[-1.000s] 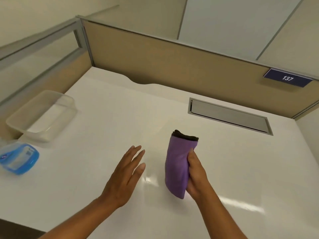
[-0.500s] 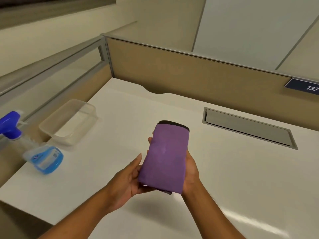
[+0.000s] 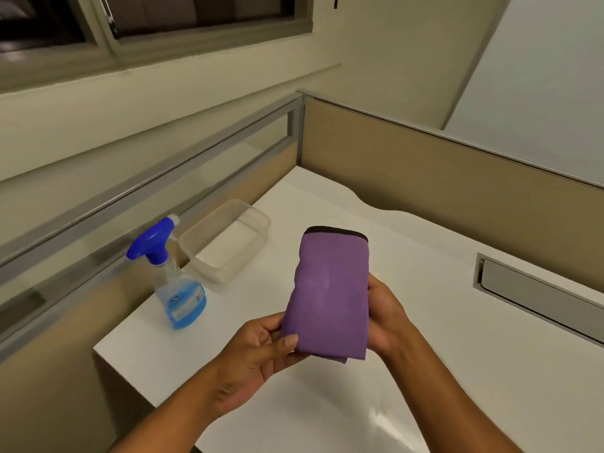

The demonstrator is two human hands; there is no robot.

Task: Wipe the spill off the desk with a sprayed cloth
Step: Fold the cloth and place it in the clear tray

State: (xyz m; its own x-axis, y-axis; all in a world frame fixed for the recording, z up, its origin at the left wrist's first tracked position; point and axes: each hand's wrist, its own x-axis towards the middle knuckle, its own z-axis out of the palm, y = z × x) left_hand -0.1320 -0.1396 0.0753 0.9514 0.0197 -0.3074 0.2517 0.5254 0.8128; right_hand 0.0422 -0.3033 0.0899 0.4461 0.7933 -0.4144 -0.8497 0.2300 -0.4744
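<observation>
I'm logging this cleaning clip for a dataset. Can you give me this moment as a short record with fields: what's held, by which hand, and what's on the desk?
held: purple cloth, folded, lifted above the desk
left hand: grip on the cloth's lower left corner
right hand: grip on the cloth's right edge
spray bottle: upright at the desk's left side, blue liquid, untouched
tub: clear plastic, behind the bottle, looks empty
spill: none that I can make out
</observation>
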